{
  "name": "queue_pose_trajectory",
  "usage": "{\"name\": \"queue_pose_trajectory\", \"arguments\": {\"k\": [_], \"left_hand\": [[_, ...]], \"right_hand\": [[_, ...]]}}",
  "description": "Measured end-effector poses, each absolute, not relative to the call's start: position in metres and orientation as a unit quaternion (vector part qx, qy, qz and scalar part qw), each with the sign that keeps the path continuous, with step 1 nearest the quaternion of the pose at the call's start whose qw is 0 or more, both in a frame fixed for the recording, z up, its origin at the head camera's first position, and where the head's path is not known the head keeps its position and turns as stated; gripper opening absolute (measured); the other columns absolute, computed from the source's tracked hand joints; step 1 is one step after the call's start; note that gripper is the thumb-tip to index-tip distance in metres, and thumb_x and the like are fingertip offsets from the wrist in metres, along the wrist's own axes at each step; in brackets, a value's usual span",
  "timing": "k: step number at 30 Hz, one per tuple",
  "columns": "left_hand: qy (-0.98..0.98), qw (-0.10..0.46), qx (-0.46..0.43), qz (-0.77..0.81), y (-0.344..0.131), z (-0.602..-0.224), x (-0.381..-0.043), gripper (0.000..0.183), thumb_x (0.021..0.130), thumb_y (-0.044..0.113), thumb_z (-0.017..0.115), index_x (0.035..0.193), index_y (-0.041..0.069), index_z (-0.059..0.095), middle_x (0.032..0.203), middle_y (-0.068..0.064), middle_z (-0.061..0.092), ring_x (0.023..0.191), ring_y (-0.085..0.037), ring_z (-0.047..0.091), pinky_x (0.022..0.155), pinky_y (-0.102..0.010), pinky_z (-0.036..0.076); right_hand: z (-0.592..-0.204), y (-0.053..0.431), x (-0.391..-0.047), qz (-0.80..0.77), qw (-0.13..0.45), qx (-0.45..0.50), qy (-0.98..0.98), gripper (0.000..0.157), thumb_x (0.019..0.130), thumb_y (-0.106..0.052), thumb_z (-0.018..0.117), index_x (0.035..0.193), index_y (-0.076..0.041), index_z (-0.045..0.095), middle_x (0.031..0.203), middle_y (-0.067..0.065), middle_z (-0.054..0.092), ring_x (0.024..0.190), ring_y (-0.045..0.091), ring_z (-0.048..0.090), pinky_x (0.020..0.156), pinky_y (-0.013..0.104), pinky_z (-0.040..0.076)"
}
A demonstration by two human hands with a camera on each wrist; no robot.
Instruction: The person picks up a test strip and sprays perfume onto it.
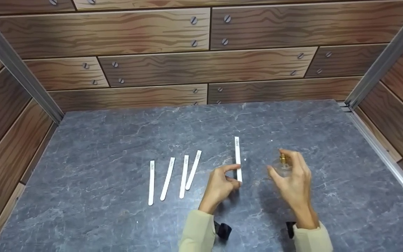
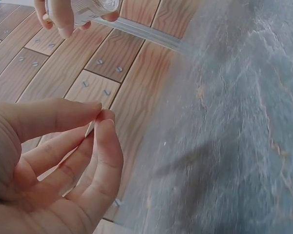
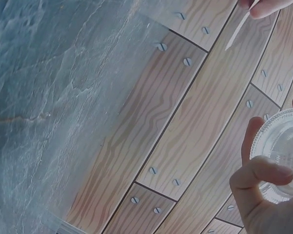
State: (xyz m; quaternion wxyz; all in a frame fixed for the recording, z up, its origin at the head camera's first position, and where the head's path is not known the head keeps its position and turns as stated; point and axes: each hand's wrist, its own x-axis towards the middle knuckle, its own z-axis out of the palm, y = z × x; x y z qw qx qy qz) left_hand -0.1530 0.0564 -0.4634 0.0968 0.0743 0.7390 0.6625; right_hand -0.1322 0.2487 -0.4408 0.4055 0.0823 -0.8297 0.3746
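My left hand (image 1: 219,184) pinches a white paper test strip (image 1: 237,151) near its lower end, between thumb and fingertips. The strip points away from me and has small dark print at its far end. In the left wrist view it shows nearly edge-on. To the right, my right hand (image 1: 297,180) holds a clear glass perfume bottle (image 1: 285,170) with a gold neck, the index finger over its top. The right wrist view shows the bottle's round ribbed base (image 3: 279,141), with thumb and fingers around it. Strip and bottle are apart.
Several more white strips lie on the grey marbled table left of my left hand: one strip (image 1: 151,182) farthest left, another strip (image 1: 168,178), and two close together, the rightmost strip (image 1: 193,169) slanting. Wood-print walls (image 1: 152,31) and metal rails (image 1: 380,66) enclose the table.
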Motion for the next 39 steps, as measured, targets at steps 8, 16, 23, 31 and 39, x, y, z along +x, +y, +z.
{"name": "queue_pose_trajectory", "arguments": {"k": [8, 16, 23, 31, 39], "left_hand": [[0.743, 0.113, 0.066, 0.656, 0.066, -0.462, -0.164, 0.054, 0.074, -0.018, 0.066, 0.126, -0.002, 0.069, 0.071, -0.011, 0.073, 0.055, -0.009, 0.057, 0.048, -0.019, 0.04], [0.745, 0.116, 0.059, 0.654, 0.075, -0.464, -0.174, 0.053, 0.076, -0.018, 0.065, 0.126, -0.001, 0.07, 0.061, -0.001, 0.062, 0.048, -0.008, 0.047, 0.043, -0.018, 0.035], [0.734, 0.105, 0.072, 0.667, 0.086, -0.477, -0.179, 0.046, 0.075, -0.019, 0.066, 0.119, -0.006, 0.071, 0.097, -0.01, 0.073, 0.061, -0.008, 0.06, 0.053, -0.02, 0.05], [0.733, 0.111, 0.069, 0.667, 0.099, -0.487, -0.183, 0.034, 0.08, -0.019, 0.067, 0.111, -0.008, 0.072, 0.081, -0.009, 0.074, 0.062, -0.006, 0.057, 0.056, -0.018, 0.048], [0.726, 0.119, 0.025, 0.676, 0.107, -0.49, -0.19, 0.031, 0.086, -0.018, 0.058, 0.111, -0.006, 0.072, 0.08, -0.01, 0.074, 0.069, -0.014, 0.068, 0.058, -0.022, 0.054]], "right_hand": [[-0.44, 0.248, -0.132, 0.374, 0.397, 0.075, -0.835, 0.053, 0.063, 0.012, 0.084, 0.111, 0.008, 0.061, 0.096, 0.021, 0.065, 0.081, 0.032, 0.061, 0.077, 0.026, 0.045], [-0.44, 0.246, -0.133, 0.374, 0.4, 0.079, -0.833, 0.053, 0.063, 0.011, 0.085, 0.111, 0.006, 0.062, 0.097, 0.02, 0.066, 0.082, 0.032, 0.061, 0.077, 0.027, 0.046], [-0.441, 0.245, -0.133, 0.377, 0.401, 0.08, -0.831, 0.054, 0.062, 0.012, 0.085, 0.111, 0.006, 0.062, 0.095, 0.019, 0.065, 0.081, 0.029, 0.06, 0.078, 0.022, 0.045], [-0.441, 0.243, -0.133, 0.381, 0.405, 0.082, -0.827, 0.054, 0.062, 0.011, 0.086, 0.111, 0.006, 0.063, 0.097, 0.021, 0.065, 0.082, 0.03, 0.06, 0.079, 0.021, 0.044], [-0.441, 0.242, -0.133, 0.381, 0.403, 0.078, -0.829, 0.053, 0.065, 0.006, 0.087, 0.112, 0.003, 0.064, 0.099, 0.018, 0.066, 0.083, 0.03, 0.061, 0.075, 0.023, 0.044]]}}
